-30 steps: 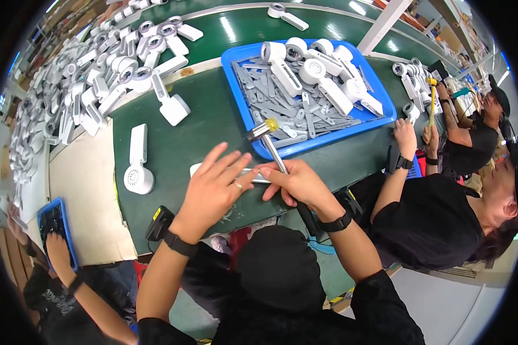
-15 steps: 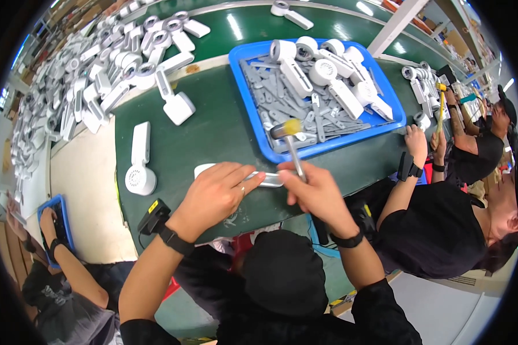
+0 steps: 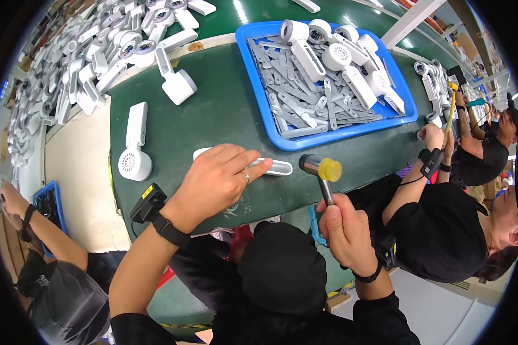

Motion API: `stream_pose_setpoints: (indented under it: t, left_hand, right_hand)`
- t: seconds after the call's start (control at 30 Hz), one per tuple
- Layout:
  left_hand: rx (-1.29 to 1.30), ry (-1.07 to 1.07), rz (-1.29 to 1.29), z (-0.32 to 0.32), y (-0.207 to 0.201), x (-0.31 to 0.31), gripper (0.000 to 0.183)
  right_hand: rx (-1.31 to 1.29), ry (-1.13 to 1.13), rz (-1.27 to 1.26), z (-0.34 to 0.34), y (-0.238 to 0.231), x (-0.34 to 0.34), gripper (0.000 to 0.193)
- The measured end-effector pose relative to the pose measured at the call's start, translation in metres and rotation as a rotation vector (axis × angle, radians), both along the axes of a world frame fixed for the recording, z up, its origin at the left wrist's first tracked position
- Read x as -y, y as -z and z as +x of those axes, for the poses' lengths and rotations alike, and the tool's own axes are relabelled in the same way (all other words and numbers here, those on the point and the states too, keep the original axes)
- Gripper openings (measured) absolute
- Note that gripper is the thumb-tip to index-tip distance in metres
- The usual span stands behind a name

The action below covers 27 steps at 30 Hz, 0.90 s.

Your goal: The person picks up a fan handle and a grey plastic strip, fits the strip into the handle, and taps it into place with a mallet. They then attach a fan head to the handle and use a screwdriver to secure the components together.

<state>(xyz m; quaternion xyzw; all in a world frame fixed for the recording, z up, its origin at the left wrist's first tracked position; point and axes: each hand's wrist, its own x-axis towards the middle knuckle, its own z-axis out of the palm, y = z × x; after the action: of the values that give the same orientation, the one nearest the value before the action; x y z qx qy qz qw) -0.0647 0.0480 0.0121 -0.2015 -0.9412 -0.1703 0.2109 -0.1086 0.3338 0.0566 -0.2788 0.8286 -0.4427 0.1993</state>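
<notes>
My left hand (image 3: 213,179) presses over a white handheld fan body (image 3: 280,167) lying on the green table and grips it. Its rounded handle end, with a grey slot, sticks out past my fingertips. Most of the body is hidden under the palm. My right hand (image 3: 349,234) is closed round the handle of a mallet (image 3: 323,167) with a metal head and a yellow face. The mallet head is raised just right of the handle end, apart from it. A blue tray (image 3: 263,112) beyond holds flat grey strips (image 3: 296,95) and several white fans (image 3: 357,86).
Two white fans (image 3: 134,164) (image 3: 179,86) lie on the table left of my hands. A large heap of white fans (image 3: 92,63) fills the far left. Co-workers sit on both sides; one at right holds a yellow-handled mallet (image 3: 452,112).
My right hand has swung the mallet right and toward me, away from the fan's handle end. My left hand keeps its hold on the fan. The whole view has shifted slightly.
</notes>
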Motion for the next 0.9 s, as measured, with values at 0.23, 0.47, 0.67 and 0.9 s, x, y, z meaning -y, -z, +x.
stream_pose_setpoints:
  t: [0.23, 0.47, 0.67, 0.9]
  left_hand:
    - [-0.001, 0.002, 0.010, -0.001, -0.001, 0.000, 0.030]
    - [-0.050, 0.024, 0.005, -0.007, -0.002, 0.000, 0.033]
    - [-0.017, 0.026, 0.037, -0.007, -0.007, -0.001, 0.029]
    - [0.260, 0.129, -0.267, -0.013, -0.045, -0.003, 0.026]
  right_hand:
    - [0.007, -0.052, 0.157, -0.006, 0.008, 0.004, 0.028]
    - [0.043, -0.010, 0.097, -0.004, 0.002, 0.001, 0.026]
    - [0.023, -0.007, 0.085, -0.014, 0.031, 0.001, 0.031]
    - [0.360, 0.082, -0.324, -0.046, 0.051, 0.018, 0.041]
